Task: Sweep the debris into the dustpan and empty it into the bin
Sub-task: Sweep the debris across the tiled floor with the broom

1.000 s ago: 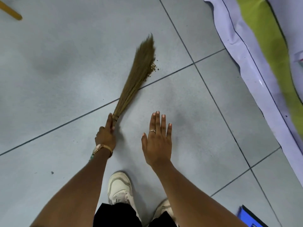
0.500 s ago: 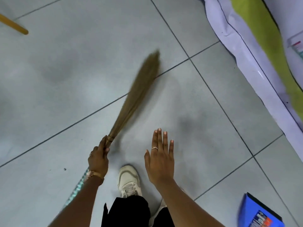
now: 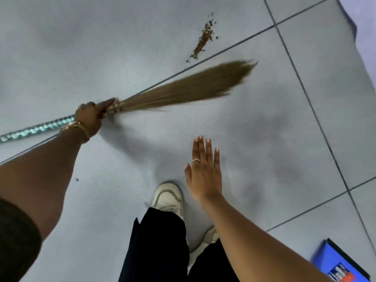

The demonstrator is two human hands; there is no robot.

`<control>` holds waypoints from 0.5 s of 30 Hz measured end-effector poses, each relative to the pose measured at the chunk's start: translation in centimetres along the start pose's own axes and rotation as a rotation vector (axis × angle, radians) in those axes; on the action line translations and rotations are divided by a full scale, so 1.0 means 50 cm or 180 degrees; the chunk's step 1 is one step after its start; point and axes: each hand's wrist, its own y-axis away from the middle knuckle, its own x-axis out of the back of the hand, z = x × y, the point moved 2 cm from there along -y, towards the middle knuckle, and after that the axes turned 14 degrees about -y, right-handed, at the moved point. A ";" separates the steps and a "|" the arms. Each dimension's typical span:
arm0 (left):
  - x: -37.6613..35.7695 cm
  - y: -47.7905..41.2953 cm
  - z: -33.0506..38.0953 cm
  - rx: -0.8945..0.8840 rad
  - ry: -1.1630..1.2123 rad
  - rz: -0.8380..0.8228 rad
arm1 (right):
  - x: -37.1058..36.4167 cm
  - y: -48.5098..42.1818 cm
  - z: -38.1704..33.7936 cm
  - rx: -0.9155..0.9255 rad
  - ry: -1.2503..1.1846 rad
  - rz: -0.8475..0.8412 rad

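Head view: at centre left of the frame, the left hand (image 3: 90, 116) is gripping a grass broom (image 3: 183, 87) where bristles join the handle, its blurred fan lying just below a brown debris (image 3: 204, 36) streak at upper centre. Lower centre, the right hand (image 3: 204, 176) is hovering flat, fingers spread, holding nothing, above the tiled floor (image 3: 264, 129).

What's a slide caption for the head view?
Left hand swings broom beside debris; right hand open.

Indoor room, grey tiled floor (image 3: 122, 47)
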 end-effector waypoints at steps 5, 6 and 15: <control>0.025 -0.074 0.085 0.0267 0.0304 0.0050 | 0.003 -0.062 -0.075 0.0128 -0.0220 0.0234; 0.031 -0.085 0.105 0.0314 0.0347 0.0058 | 0.009 -0.071 -0.085 0.0125 -0.0248 0.0277; 0.129 -0.037 0.242 0.0439 0.0825 0.0330 | 0.098 -0.037 -0.083 -0.0141 -0.0360 0.0455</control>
